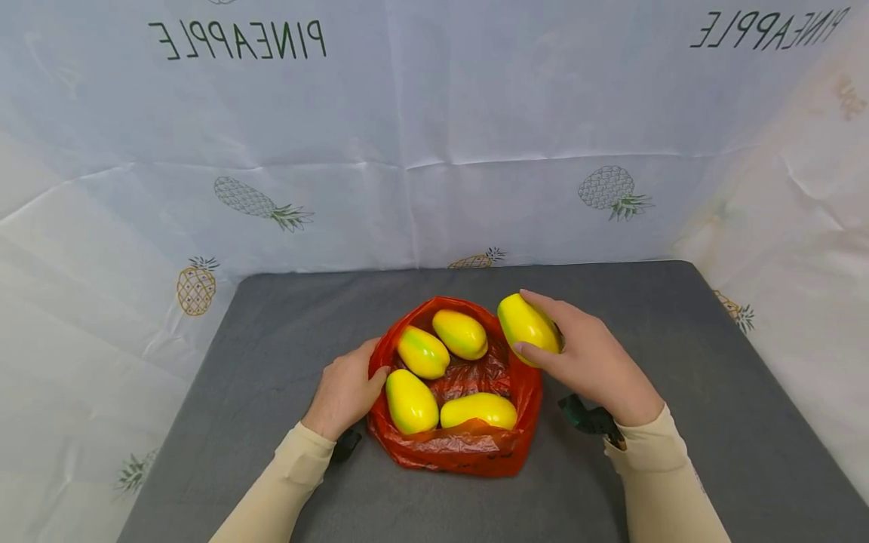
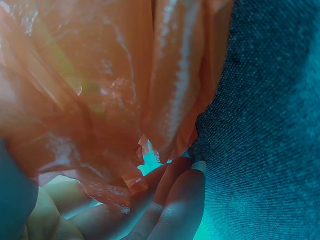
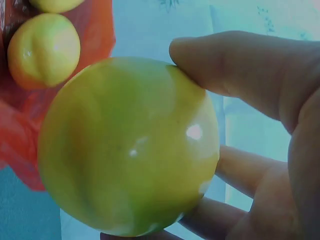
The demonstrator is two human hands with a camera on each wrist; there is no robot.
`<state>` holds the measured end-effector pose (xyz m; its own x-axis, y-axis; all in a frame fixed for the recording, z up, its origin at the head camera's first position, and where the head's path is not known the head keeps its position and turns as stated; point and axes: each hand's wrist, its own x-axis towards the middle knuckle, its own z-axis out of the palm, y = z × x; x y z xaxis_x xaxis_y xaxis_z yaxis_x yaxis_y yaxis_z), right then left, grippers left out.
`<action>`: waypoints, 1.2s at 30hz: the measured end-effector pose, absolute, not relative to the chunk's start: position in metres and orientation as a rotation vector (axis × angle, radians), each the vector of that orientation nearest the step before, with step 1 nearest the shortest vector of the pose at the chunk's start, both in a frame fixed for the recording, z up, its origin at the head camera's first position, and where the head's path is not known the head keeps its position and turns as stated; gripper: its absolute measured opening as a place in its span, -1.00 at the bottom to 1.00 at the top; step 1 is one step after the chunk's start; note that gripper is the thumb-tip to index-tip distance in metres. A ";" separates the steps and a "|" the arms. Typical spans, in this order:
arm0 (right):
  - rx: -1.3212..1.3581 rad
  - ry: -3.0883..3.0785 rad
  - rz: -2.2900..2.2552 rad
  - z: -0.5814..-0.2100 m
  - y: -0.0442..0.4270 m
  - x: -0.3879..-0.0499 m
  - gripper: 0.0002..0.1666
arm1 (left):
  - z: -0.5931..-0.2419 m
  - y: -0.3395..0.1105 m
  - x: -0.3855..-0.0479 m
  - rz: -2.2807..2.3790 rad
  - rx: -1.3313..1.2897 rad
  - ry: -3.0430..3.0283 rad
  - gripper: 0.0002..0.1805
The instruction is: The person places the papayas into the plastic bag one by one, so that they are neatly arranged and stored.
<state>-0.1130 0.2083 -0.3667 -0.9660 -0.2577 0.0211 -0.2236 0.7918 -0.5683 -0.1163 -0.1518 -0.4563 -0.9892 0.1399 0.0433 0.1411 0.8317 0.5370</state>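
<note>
A red plastic bag (image 1: 468, 452) stands wide open on the table with several smooth yellow papayas (image 1: 412, 401) lying inside. At its left side, my left hand (image 1: 348, 388) grips the bag's rim, the thumb over the edge. In the left wrist view, fingers (image 2: 180, 200) lie against the crumpled bag (image 2: 110, 100). Above the bag's right rim, my right hand (image 1: 597, 362) holds another yellow papaya (image 1: 526, 326) between thumb and fingers. The right wrist view shows this papaya (image 3: 130, 150) from its rounded end, with part of the bag (image 3: 97, 30) behind it.
The grey cloth-covered table (image 1: 299, 317) extends around the bag. A white curtain (image 1: 475, 113) printed with pineapples hangs behind it and along both sides. Dark straps (image 1: 587, 416) are at the wrists.
</note>
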 end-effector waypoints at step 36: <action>-0.608 2.743 -0.768 -0.396 0.164 -0.116 -0.16 | -0.457 -0.151 -0.116 -0.885 -0.250 -2.982 -0.54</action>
